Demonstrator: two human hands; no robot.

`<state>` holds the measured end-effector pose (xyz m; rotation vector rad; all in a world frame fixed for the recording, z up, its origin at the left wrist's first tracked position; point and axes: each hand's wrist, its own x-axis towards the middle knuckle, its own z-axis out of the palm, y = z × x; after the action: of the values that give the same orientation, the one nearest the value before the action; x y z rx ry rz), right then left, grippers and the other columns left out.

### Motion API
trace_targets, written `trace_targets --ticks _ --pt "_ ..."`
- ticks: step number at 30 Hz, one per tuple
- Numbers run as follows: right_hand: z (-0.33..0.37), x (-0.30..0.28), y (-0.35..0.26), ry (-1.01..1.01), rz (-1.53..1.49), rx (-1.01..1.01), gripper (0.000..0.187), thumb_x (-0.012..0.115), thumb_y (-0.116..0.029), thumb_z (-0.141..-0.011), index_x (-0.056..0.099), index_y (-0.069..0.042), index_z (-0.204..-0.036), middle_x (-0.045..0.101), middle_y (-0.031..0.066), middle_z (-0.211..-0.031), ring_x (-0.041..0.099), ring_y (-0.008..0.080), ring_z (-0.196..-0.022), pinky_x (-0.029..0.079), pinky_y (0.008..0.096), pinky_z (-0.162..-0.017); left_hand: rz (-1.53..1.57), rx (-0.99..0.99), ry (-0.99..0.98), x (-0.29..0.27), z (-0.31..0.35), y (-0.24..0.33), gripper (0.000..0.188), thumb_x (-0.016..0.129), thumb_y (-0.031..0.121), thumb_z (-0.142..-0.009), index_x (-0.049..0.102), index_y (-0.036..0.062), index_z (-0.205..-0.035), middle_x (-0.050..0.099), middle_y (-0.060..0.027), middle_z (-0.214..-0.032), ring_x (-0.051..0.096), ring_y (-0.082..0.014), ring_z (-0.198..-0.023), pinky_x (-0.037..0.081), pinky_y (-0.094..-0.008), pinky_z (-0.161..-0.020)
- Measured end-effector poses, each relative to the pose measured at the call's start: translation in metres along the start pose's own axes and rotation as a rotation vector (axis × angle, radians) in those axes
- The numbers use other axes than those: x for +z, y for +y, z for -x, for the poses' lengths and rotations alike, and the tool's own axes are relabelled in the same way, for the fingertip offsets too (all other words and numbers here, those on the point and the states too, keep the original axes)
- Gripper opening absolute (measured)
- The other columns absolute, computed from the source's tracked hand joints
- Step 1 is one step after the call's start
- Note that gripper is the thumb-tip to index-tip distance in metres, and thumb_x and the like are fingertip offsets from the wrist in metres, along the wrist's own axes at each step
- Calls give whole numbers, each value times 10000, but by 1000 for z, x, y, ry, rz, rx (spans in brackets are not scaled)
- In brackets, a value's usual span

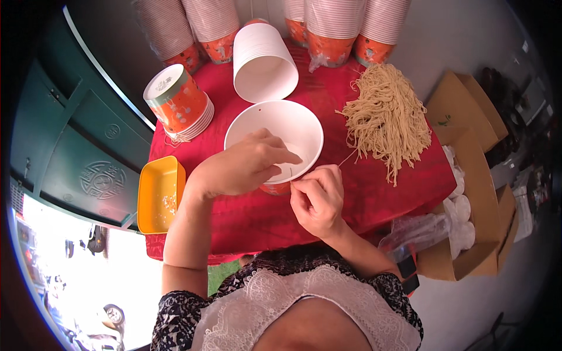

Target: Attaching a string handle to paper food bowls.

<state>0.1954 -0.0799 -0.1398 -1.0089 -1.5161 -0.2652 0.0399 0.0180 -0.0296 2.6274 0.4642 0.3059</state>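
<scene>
White-lined tub (307,126) stood mid-bench (246,228), mouth up. Left hand (249,162) dipped inside, fingers half-curled, hold unclear. Right hand (319,198), at near-right rim, had fingers pinched together on thin cord (349,158). Cord bundle (386,111) lay right; yellow tray (151,187), left; tub stacks (331,26), far.

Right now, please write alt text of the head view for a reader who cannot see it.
A person's left hand reaches into a white-lined paper bucket on a red tablecloth, while the right hand pinches a thin string beside it. A yellow tray sits to the left, a tan string pile to the right, and more buckets behind.
</scene>
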Motion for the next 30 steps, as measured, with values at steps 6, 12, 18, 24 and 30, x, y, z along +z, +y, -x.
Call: trace_targets --ticks 6,12,18,24,30 --pt "0 -2 3 -2 -18 8 234 713 74 -647 582 -59 -787 529 61 -789 528 271 -753 420 389 -660 235 -54 -94 8 -6 0 163 605 70 -861 699 7 -977 676 -152 -810 644 -291 -777 499 -388 -739" --pt "-5 -10 6 10 -47 49 218 707 73 -666 580 -53 -790 558 70 -800 538 276 -743 422 394 -665 218 -240 9 15 -11 18 147 622 105 -843 672 -30 -814 662 -161 -686 662 -266 -639 495 -375 -603" --pt "-7 -27 3 -137 -153 166 165 713 37 -726 585 -54 -777 598 69 -762 566 269 -707 409 387 -671 83 -347 163 16 -4 29 190 645 127 -836 635 -44 -754 649 -169 -670 655 -251 -623 481 -368 -571" --pt "-4 -29 -6 -223 -239 191 133 695 12 -779 584 -47 -824 615 82 -816 577 274 -765 415 388 -695 403 -403 240 21 8 27 234 658 126 -873 598 -43 -722 578 -48 -608 520 -93 -589 429 -288 -524" --pt "-23 -22 0 -158 -299 158 111 669 22 -790 587 -35 -837 612 98 -819 573 294 -759 425 392 -701 658 -392 325 27 3 28 196 645 100 -889 616 -32 -747 586 6 -638 504 -52 -592 414 -249 -500"
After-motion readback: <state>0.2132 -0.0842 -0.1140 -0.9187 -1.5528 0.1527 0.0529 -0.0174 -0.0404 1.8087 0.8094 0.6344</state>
